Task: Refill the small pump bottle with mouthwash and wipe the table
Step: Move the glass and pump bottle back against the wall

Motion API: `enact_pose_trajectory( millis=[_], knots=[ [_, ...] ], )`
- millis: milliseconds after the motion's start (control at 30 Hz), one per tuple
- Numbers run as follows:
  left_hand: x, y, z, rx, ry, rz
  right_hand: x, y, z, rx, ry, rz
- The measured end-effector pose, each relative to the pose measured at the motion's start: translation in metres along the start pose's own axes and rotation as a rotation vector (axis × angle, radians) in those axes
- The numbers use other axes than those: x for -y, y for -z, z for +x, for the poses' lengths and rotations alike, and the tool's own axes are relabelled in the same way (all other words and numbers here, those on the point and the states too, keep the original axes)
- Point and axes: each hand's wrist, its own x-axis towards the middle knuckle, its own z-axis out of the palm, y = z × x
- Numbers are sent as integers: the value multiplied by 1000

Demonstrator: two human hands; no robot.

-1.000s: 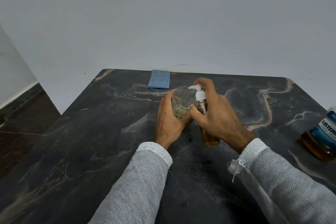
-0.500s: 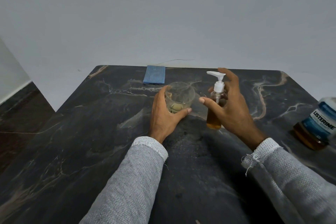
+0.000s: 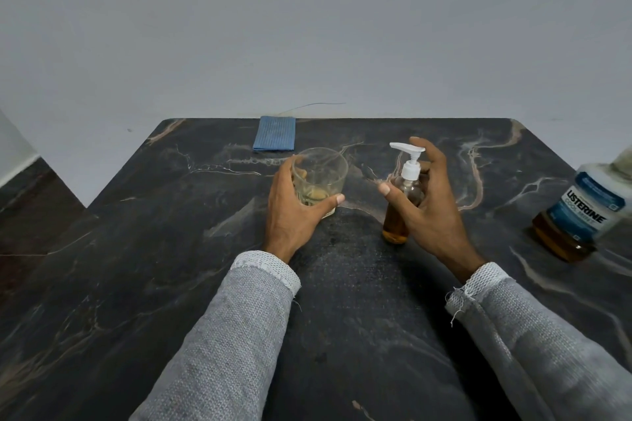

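The small pump bottle (image 3: 396, 225), clear with a white pump head and amber liquid in it, stands upright on the dark marble table (image 3: 164, 249). My right hand (image 3: 431, 212) wraps loosely around it, thumb across the front and fingers behind the pump. To its left a short clear glass (image 3: 323, 171) with a little pale liquid at the bottom rests on the table, and my left hand (image 3: 292, 212) grips its near side. A large Listerine mouthwash bottle (image 3: 581, 212) with a blue label and amber liquid stands at the right edge.
A folded blue cloth (image 3: 274, 138) lies at the table's far edge against the grey wall. Near me the table surface shows a dull, speckled patch between my forearms. The floor drops away past the table's left side.
The pump bottle was tilted against the glass; my right hand has carried it to the right and stood it upright on the table. The glass stays in my left hand.
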Motion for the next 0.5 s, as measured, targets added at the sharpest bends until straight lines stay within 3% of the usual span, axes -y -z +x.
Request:
enact_pose_trajectory(
  millis=[500],
  knots=[
    [0,0,0,25,22,-14,-2,18,-14,64,-118,63]
  ],
)
